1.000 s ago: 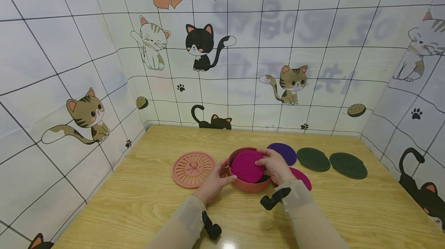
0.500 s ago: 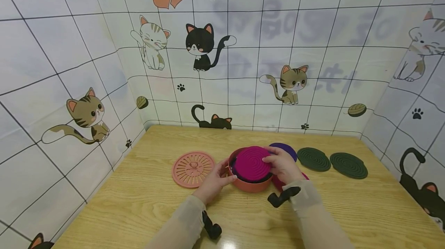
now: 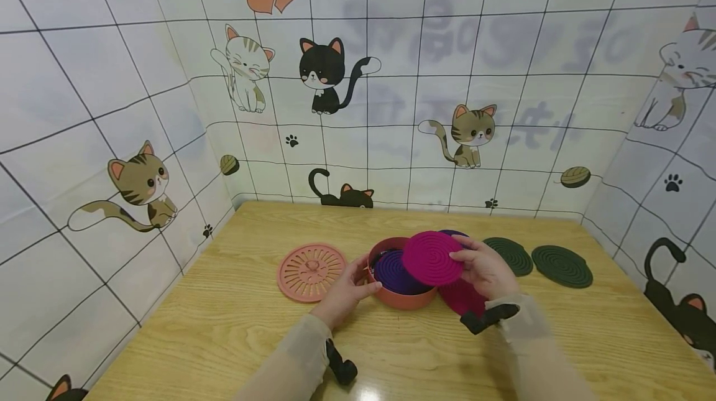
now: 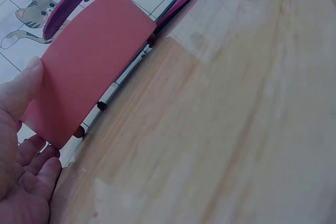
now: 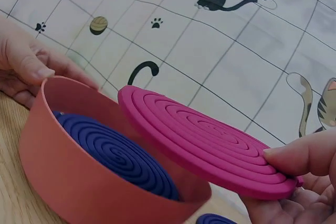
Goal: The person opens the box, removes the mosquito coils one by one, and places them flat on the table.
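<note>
My right hand (image 3: 488,270) pinches the edge of a magenta mosquito coil (image 5: 205,132), thumb on top and fingers beneath. The coil is tilted above the right side of a round salmon-coloured coil holder (image 3: 404,303). Inside the holder lies a dark purple-blue coil (image 5: 113,153), partly covered by the magenta one in the head view. My left hand (image 3: 345,292) grips the holder's left side, its thumb at the rim (image 5: 71,81) and its fingers around the outer wall. In the left wrist view, small dark feet show under the holder (image 4: 94,61).
A slotted salmon lid (image 3: 312,272) lies left of the holder. Right of it, another magenta coil (image 3: 461,298) rests partly under my right hand. A purple coil (image 3: 454,232) is mostly hidden behind. Two dark green coils (image 3: 562,266) lie farther right.
My right hand has lifted the magenta coil and moved it rightward from over the holder's middle, uncovering the purple-blue coil inside. My left hand has stayed on the holder.
</note>
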A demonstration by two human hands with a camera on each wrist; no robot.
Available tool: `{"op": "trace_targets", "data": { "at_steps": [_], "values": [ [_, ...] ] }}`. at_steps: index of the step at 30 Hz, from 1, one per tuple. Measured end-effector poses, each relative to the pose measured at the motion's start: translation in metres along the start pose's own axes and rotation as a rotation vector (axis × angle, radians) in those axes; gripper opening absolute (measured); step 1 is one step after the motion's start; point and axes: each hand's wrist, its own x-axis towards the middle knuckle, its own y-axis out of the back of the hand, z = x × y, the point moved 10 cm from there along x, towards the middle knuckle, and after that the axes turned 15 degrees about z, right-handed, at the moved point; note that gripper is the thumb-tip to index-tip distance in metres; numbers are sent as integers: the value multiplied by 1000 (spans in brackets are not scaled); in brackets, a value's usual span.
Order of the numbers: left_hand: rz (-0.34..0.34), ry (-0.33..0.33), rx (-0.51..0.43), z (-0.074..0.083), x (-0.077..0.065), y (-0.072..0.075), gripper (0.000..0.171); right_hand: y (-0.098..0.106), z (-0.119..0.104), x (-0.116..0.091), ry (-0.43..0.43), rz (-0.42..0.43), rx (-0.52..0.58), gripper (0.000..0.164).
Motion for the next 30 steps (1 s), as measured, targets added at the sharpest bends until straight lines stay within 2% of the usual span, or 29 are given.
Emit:
{"op": "trace_targets", "data": {
  "at_steps": [11, 15, 20, 25, 30],
  "values": [
    [6, 9, -15, 0, -1, -1, 73, 44, 1, -3, -27, 22, 24, 62],
    [8, 14, -17, 0, -1, -2, 73, 58, 2, -5, -34, 20, 67, 44],
    [6, 22, -32, -2, -1, -2, 73, 76, 3, -8, -53, 19, 94, 34],
    [-3, 25, -38, -4, 0, -3, 73, 94, 6, -7, -69, 35, 103, 32],
    [-10, 20, -44, -4, -1, -3, 73, 107, 11, -6, -81, 4, 116, 34]
  ]
}}
